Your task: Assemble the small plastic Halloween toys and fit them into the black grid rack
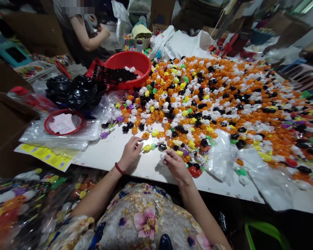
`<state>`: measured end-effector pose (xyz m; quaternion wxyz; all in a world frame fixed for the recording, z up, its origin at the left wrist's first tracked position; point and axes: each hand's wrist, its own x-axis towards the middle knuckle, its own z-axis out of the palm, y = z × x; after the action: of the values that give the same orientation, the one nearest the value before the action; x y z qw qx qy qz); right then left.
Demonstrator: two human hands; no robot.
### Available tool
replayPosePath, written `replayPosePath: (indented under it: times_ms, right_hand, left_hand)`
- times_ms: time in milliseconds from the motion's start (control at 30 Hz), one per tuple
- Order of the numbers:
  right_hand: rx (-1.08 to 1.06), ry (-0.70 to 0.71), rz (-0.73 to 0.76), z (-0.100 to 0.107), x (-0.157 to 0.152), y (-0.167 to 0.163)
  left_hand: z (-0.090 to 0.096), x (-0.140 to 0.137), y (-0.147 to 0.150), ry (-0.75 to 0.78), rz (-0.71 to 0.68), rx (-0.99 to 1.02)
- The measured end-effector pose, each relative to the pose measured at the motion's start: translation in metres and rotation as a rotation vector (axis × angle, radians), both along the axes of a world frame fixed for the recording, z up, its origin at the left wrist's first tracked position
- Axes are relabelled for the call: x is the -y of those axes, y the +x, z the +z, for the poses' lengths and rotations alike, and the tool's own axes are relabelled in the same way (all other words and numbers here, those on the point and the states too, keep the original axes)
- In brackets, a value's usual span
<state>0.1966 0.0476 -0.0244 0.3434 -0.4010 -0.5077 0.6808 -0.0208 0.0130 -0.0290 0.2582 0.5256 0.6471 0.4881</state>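
My left hand (131, 153) rests over the white tabletop with its thumb and forefinger apart and nothing between them. Its fingertip is beside a small orange pumpkin-shaped piece (145, 135); whether they touch I cannot tell. My right hand (177, 167) pinches a small white plastic piece (162, 156), partly covered by the fingers. Between the hands lie a yellow piece (147, 148), a green piece (153, 146) and a black piece (162, 147). A broad heap of small orange, white, black and yellow plastic pieces (198, 100) spreads beyond them.
A red basin (143, 74) carries black racks (112, 74) at the heap's left edge. Nearer are a red basket (48, 130) of paper slips and clear bags (31, 133). Plastic bags (219, 159) lie right of my hand. Another person (80, 31) is at the back left.
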Motion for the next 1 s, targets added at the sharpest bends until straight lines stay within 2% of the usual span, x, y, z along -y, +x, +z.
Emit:
replayPosePath:
  times_ms: [133, 200, 300, 367, 467, 567, 667, 800, 1000]
  right_hand:
    - [-0.005, -0.029, 0.036, 0.002, 0.007, -0.006]
    - [0.017, 0.003, 0.030, 0.000, 0.010, -0.007]
    - [0.087, 0.109, 0.023, -0.004, 0.015, -0.004]
    - [0.171, 0.256, 0.042, -0.006, 0.018, -0.002]
    - [0.387, 0.598, 0.073, -0.008, 0.021, 0.002]
    - [0.582, 0.899, 0.062, -0.004, 0.026, 0.003]
    - [0.661, 1.085, 0.071, 0.004, 0.038, 0.001]
    - [0.782, 1.083, 0.189, 0.011, 0.043, -0.005]
    - [0.949, 1.098, 0.167, 0.007, 0.037, 0.001]
  left_hand:
    - [0.023, 0.015, 0.026, 0.014, -0.309, 0.161]
    - [0.025, 0.019, 0.036, 0.032, -0.361, 0.187]
    - [0.021, 0.022, 0.042, 0.062, -0.351, 0.178]
    - [0.016, 0.023, 0.043, 0.044, -0.351, 0.149]
    - [0.010, 0.024, 0.044, -0.054, -0.312, 0.150]
    - [0.007, 0.026, 0.048, -0.184, -0.238, 0.286]
    - [0.009, 0.032, 0.054, -0.285, -0.203, 0.398]
    - [0.010, 0.031, 0.058, -0.351, -0.190, 0.410]
    - [0.008, 0.009, 0.050, -0.418, -0.231, 0.212]
